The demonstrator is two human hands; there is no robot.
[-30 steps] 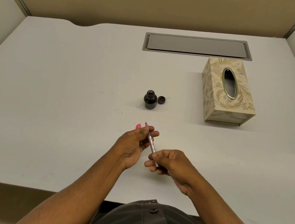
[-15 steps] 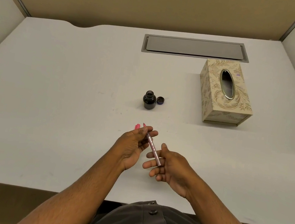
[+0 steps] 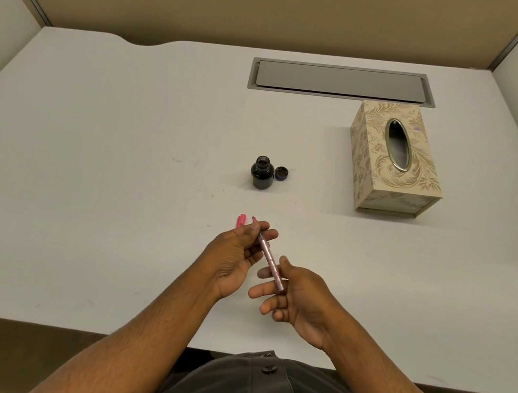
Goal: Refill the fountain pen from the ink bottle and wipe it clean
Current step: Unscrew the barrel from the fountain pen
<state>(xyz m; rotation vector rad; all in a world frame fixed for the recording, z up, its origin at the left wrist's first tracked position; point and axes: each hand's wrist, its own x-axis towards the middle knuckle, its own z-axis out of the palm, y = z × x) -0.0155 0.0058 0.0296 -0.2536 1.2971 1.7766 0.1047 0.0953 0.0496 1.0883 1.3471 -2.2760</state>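
My left hand point(image 3: 237, 255) pinches the front part of the slim fountain pen point(image 3: 268, 260), whose pink nib end points away from me. The pen's rear end lies across the spread fingers of my right hand point(image 3: 294, 301), with the thumb raised beside the barrel. A pink piece point(image 3: 241, 221), likely the pen's cap, lies on the table just past my left fingers. The dark ink bottle point(image 3: 261, 173) stands uncapped at the table's middle, its cap point(image 3: 281, 173) lying right beside it.
A patterned beige tissue box point(image 3: 396, 158) stands at the right, no tissue showing in its oval slot. A grey cable hatch point(image 3: 342, 81) is set into the white desk point(image 3: 100, 168) at the back. Partition walls enclose three sides.
My right hand has uncurled from gripping the pen's rear end; its fingers now lie spread under it. The left hand keeps its hold.
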